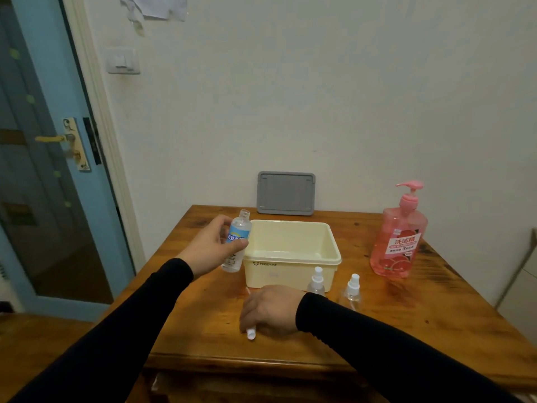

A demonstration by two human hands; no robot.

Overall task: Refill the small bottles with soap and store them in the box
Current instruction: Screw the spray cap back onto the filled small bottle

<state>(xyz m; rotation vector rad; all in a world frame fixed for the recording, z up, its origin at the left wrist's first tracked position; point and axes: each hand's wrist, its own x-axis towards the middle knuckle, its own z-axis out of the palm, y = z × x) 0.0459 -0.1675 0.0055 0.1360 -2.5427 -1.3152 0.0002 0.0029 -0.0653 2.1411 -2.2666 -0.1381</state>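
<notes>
A wooden tabletop (406,321) stands against a pale wall (319,97). On the wall, a white light switch (123,61) and a torn paper (158,7). At left, a blue door (43,158) with a brass handle (50,138).

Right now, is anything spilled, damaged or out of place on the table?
Nothing stands out. The cream box, pink soap bottle and two spray bottles stand upright, with no visible spill on the table.

A wooden table (406,324) is standing against the wall, carrying a cream box (290,254), two small spray bottles (316,282) (353,289) just in front of it, a pink pump bottle (399,242) at the right, and a grey lid (286,193) leaning at the back.
</notes>
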